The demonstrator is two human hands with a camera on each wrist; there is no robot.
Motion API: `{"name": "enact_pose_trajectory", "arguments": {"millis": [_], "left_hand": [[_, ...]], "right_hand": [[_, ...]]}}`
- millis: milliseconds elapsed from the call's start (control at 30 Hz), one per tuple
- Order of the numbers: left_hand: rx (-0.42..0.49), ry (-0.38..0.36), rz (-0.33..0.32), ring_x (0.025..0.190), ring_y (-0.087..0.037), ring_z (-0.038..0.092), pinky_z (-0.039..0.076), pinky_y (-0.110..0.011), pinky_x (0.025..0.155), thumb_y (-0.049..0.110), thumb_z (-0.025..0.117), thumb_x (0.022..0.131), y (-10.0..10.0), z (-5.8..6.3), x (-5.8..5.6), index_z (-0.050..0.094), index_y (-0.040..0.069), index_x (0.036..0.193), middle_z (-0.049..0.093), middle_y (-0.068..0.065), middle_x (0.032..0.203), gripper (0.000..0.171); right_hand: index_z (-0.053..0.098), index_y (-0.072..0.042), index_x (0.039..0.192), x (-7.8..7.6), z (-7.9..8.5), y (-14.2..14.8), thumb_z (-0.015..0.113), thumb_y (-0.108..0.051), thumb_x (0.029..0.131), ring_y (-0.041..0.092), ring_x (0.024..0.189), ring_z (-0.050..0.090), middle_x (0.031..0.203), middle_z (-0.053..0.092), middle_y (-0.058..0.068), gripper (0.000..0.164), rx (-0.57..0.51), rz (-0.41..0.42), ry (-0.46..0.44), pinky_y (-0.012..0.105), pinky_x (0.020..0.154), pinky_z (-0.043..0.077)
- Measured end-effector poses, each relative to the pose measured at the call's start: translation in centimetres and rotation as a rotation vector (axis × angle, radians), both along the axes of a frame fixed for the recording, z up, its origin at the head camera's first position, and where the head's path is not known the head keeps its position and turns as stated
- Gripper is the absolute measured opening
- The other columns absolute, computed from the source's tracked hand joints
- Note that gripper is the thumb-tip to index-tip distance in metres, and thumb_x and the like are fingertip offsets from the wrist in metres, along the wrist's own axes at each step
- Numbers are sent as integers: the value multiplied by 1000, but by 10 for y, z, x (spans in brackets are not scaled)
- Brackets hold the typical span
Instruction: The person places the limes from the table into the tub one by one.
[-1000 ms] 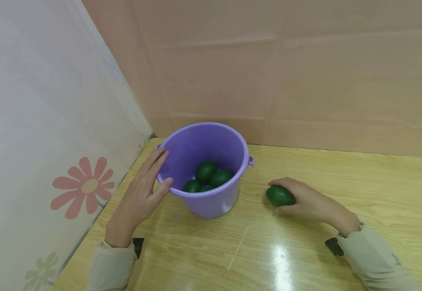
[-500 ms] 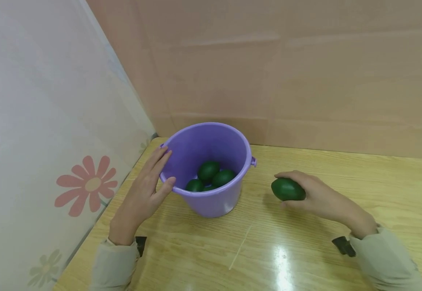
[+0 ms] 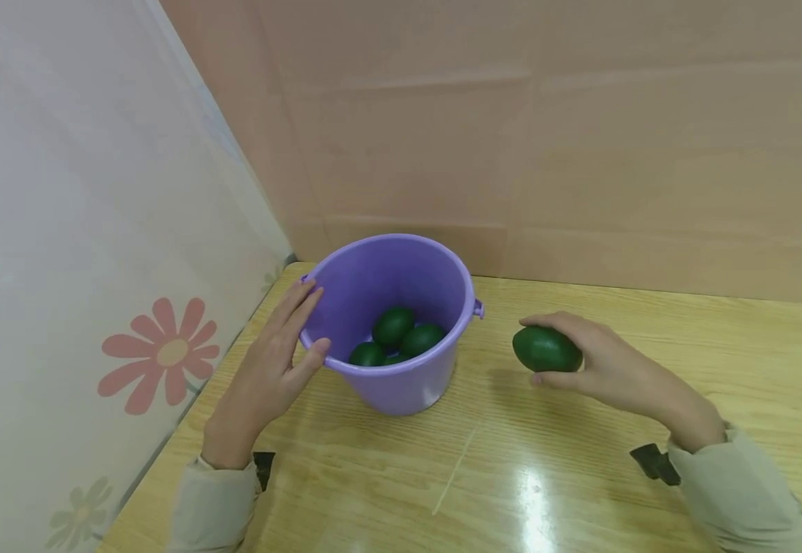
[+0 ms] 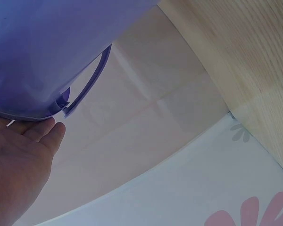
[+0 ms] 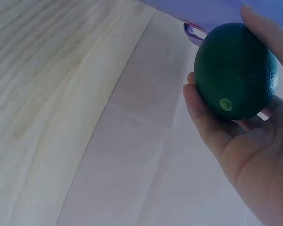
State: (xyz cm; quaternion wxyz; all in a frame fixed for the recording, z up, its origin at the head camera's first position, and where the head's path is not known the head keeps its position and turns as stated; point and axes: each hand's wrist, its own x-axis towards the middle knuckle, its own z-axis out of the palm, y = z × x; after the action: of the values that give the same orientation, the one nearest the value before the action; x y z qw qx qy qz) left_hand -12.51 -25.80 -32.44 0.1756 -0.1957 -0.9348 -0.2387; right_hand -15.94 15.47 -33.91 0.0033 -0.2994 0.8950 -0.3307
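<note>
A purple bucket stands on the table, with several dark green avocados lying at its bottom. My left hand rests on the bucket's left rim, fingers fairly straight and thumb at the near side of the rim. In the left wrist view, fingertips of the left hand touch the rim beside the handle. To the right of the bucket, my right hand holds another avocado between thumb and fingers, a little above the table. The right wrist view shows that avocado's pale stem spot.
The wooden table meets a tan sheet at the back. On the left hangs a white sheet printed with flowers. A purple lug sticks out from the bucket's right side, towards the right hand.
My right hand has lifted the avocado off the table and moved slightly up and to the right with it. The left hand has stayed on the bucket's rim.
</note>
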Motion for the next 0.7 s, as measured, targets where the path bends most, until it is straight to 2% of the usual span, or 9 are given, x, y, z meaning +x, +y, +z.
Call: {"name": "enact_pose_trajectory", "arguments": {"millis": [367, 700], "left_hand": [[4, -5, -2, 155, -25, 16, 32, -61, 115, 30, 54, 100, -1, 0, 1, 33, 11, 156, 24, -4, 165, 63], [3, -1, 2, 155, -25, 17, 33, -61, 114, 29, 54, 100, 0, 0, 0, 33, 12, 156, 24, -4, 165, 62]], "right_hand": [[51, -11, 139, -2, 10, -3, 79, -30, 85, 19, 104, 65, 129, 62, 8, 64, -16, 0, 15, 25, 82, 56], [53, -15, 138, -3, 19, -4, 80, -31, 84, 11, 99, 63, 124, 64, 2, 63, -10, -17, 64, 25, 82, 55]]}}
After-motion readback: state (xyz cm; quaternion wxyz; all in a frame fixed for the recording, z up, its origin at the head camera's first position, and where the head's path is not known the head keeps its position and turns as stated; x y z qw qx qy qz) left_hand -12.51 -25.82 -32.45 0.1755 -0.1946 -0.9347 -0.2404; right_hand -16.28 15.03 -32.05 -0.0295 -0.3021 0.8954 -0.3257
